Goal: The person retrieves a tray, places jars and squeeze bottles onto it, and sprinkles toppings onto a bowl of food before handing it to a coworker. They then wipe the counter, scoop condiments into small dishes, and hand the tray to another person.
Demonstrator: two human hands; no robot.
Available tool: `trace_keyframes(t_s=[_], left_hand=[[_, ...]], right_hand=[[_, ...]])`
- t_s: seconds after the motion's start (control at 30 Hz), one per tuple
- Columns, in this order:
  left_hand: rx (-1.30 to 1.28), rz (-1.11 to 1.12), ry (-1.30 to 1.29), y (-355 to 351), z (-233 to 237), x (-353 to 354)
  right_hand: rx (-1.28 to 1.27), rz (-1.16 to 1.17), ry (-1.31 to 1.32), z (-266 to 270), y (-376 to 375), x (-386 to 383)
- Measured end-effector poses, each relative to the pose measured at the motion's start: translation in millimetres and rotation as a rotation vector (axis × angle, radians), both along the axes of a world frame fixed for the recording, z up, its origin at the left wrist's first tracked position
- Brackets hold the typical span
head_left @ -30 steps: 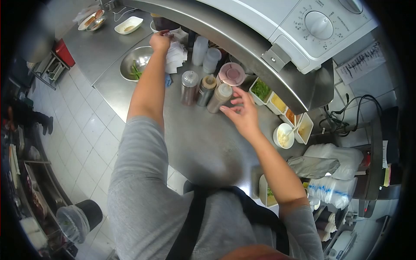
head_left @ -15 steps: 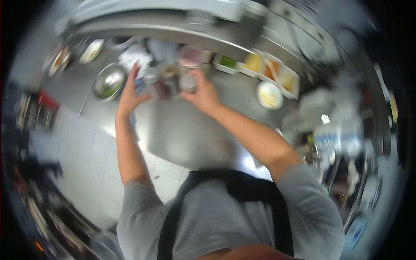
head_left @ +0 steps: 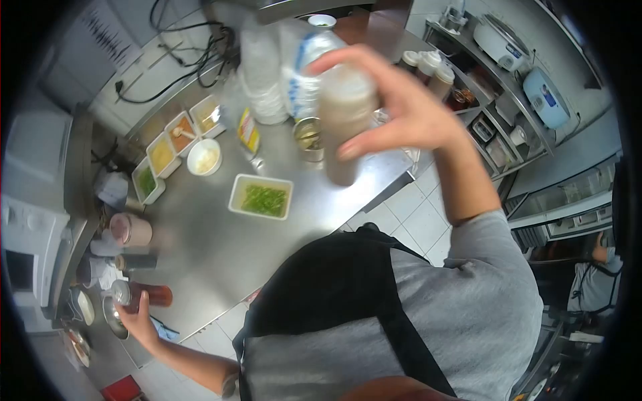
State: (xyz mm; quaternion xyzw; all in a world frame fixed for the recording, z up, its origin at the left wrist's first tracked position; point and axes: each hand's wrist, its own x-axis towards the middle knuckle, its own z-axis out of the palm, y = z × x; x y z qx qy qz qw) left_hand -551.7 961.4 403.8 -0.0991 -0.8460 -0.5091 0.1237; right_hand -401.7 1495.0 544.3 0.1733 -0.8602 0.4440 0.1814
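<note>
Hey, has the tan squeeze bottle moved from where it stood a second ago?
Yes. The tan squeeze bottle stood beside the pink-lidded tub on the counter; now the right hand holds it raised, well away from that tub.

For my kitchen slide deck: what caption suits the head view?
Right hand holds a brown-sauce plastic squeeze bottle above the steel counter; left hand touches a red-sauce squeeze bottle.
</note>
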Motion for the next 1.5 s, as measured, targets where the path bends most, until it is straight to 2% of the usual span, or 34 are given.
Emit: trace_keyframes(t_s=[0.1,0.2,0.27,0.33,0.37,0.4,0.43,0.5,0.57,0.63,0.77,0.87,0.97,1.03,1.1,1.17,1.2,1.23,1.3,1.33,1.4,1.47,1.5], left_hand=[[0.169,-0.317,-0.096,75.4,42.9,35.2],[0.275,-0.534,-0.171,191.1,63.5,64.4],[0.293,-0.693,-0.175,287.5,65.7,82.2],[0.405,-0.825,-0.218,388.6,56.2,102.2],[0.343,-0.913,-0.210,437.8,51.1,110.2],[0.396,-0.989,-0.269,488.2,43.4,123.5],[0.260,-1.037,-0.186,534.2,33.4,131.2],[0.356,-1.140,-0.284,622.4,17.1,155.1],[0.381,-1.188,-0.233,693.6,-0.8,176.6],[0.347,-1.147,-0.245,742.5,-22.6,192.2],[0.227,-1.061,-0.280,797.1,-44.8,207.1],[0.165,-1.054,-0.291,818.0,-51.8,210.6],[0.080,-0.995,-0.363,829.6,-38.1,220.3],[0.065,-1.003,-0.207,843.4,-45.1,221.2],[0.031,-0.990,-0.043,857.4,-45.9,225.1],[-0.032,-0.948,0.135,870.2,-35.2,230.3],[0.020,-0.957,0.098,875.9,-33.3,230.4],[-0.002,-0.977,0.170,878.9,-29.7,227.8],[0.039,-0.969,0.092,878.8,-18.5,228.6],[0.026,-0.982,0.165,872.9,-11.6,227.9],[0.002,-1.015,0.295,849.2,-4.0,227.4],[-0.039,-1.094,0.283,810.4,-10.2,224.4],[-0.061,-1.122,0.282,788.7,-12.7,221.3]], right_hand=[[-0.096,-0.325,-0.096,14.1,91.6,71.3],[0.100,-0.727,-0.139,4.0,194.2,127.3],[0.170,-0.910,-0.190,-10.1,256.5,149.1],[0.226,-0.984,-0.173,-44.2,322.9,159.3],[0.205,-0.959,-0.183,-64.5,358.2,161.5],[0.172,-0.920,-0.179,-82.9,384.6,160.3],[0.141,-0.881,-0.175,-101.7,409.2,157.8],[0.072,-0.836,-0.117,-151.4,460.0,143.4],[0.034,-0.785,-0.068,-190.6,489.1,126.5],[0.107,-0.862,-0.062,-219.8,504.5,109.6],[0.070,-0.916,-0.139,-256.0,520.3,84.8],[0.170,-0.979,0.006,-270.3,526.7,81.5],[-0.025,-0.808,-0.184,-229.0,527.9,128.1],[-0.563,-0.278,-0.464,-219.9,531.6,170.7],[-0.315,-0.194,-0.427,-192.1,494.4,201.5],[-0.255,-0.413,-0.373,-186.3,465.9,203.4],[-0.223,-0.518,-0.337,-183.5,459.6,197.8],[-0.166,-0.600,-0.197,-194.2,464.6,192.0],[-0.291,-0.674,-0.079,-206.5,469.8,179.9],[-0.320,-0.729,-0.077,-205.0,466.5,173.7],[-0.202,-0.799,-0.134,-230.9,481.0,157.8],[-0.144,-0.834,-0.177,-259.1,487.9,140.9],[0.033,-0.874,-0.083,-272.9,489.6,135.2]])
